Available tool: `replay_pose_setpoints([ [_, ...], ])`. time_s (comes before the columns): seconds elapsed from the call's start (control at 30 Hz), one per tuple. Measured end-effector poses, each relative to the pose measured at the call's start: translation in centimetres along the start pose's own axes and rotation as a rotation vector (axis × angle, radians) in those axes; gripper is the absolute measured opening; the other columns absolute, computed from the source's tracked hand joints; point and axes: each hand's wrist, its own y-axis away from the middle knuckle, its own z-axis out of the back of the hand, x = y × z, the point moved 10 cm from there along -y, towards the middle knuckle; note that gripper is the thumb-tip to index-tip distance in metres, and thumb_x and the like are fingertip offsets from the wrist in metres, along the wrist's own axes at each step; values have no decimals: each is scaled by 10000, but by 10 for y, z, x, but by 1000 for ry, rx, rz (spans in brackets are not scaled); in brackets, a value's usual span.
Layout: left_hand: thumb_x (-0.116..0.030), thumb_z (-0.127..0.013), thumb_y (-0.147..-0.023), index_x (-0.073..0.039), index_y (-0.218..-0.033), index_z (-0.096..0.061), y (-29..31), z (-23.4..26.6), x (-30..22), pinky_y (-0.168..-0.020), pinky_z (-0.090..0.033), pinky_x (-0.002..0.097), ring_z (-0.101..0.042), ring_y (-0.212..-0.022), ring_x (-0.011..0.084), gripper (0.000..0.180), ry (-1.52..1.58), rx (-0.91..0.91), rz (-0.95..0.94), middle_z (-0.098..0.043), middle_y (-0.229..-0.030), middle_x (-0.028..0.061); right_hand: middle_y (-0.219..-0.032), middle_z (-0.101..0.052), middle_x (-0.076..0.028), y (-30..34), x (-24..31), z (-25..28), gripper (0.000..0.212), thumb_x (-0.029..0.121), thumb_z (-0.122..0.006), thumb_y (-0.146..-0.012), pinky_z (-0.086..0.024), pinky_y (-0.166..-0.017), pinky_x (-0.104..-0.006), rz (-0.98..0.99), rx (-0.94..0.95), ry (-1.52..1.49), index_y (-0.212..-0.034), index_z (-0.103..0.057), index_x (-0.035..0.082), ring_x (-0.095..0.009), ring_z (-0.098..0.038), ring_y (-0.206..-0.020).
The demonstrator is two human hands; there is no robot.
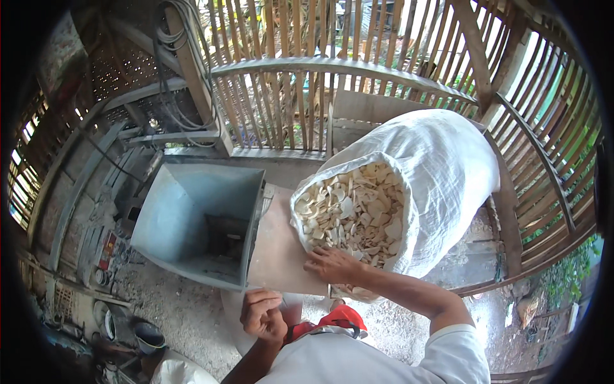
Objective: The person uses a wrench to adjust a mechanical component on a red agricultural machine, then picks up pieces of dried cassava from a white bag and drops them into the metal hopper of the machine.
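Observation:
A big white woven sack lies tilted on its side, its mouth facing left. Pale dried slices and chips fill the opening; they resemble cut cassava. My right hand rests at the lower lip of the mouth, fingers stretched over the edge of a tan board. That board bridges the sack and a light-blue sheet-metal hopper, whose dark bottom shows an opening. Below the hopper's near right corner is my left hand, fingers curled in; whatever they may hold is hidden.
Wooden slat walls enclose the far and right sides. A coiled hose or cable hangs on a post behind the hopper. Buckets and clutter stand at lower left, beside a white bag. Pale debris covers the floor.

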Motion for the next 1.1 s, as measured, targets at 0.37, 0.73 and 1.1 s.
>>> replay_pose_setpoints([
  [0.37,-155,-704,-903,80,-1411,-405,58,-163,109,-1103,-410,468,-460,-1322,434,634,-97,344,526,-449,-1420,293,-997,-621,-169,66,-138,115,232,48,-597,-829,-518,-913,-459,-570,-562,-183,-1052,-649,81,-395,-598,-1047],
  [0.73,-385,-745,-880,-11,-1535,-300,64,-230,150,-1203,-224,520,-212,-1479,464,876,-214,147,758,-206,-1576,323,-1395,-595,-162,-12,-233,128,852,784,-553,-768,-309,-1160,-523,-702,-82,-129,-1314,-656,138,-384,-467,-1358],
  [1.1,-503,-907,-643,-57,-1520,-358,50,-223,141,-1098,-337,515,-370,-1347,452,1126,-269,100,721,-358,-1430,283,-1382,-608,-164,-5,-216,92,956,820,-579,-744,-425,-1094,-464,-636,58,-168,-1395,-589,120,-368,-566,-1272],
])
